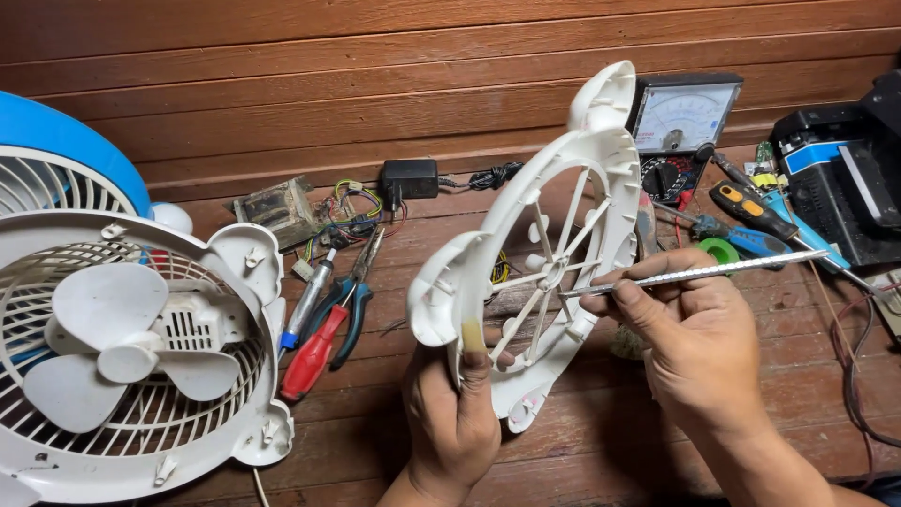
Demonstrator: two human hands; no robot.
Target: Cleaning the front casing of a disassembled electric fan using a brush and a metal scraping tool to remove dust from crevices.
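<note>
My left hand (455, 413) grips the lower rim of a white round plastic fan grille frame (601, 178), held upright on edge over the wooden floor. My right hand (699, 333) pinches a long thin metal file (713, 272) like a pen. Its tip reaches the spokes near the frame's hub (552, 274). The frame's far side is turned away from me.
At left lies a white fan body with blades (122, 347), a blue fan (56, 141) behind it. Pliers (349, 310), a red-handled screwdriver (314, 352), wired parts (282, 211), a black adapter (408, 178), an analog multimeter (680, 127), more screwdrivers (751, 211) and a black case (845, 178) lie around.
</note>
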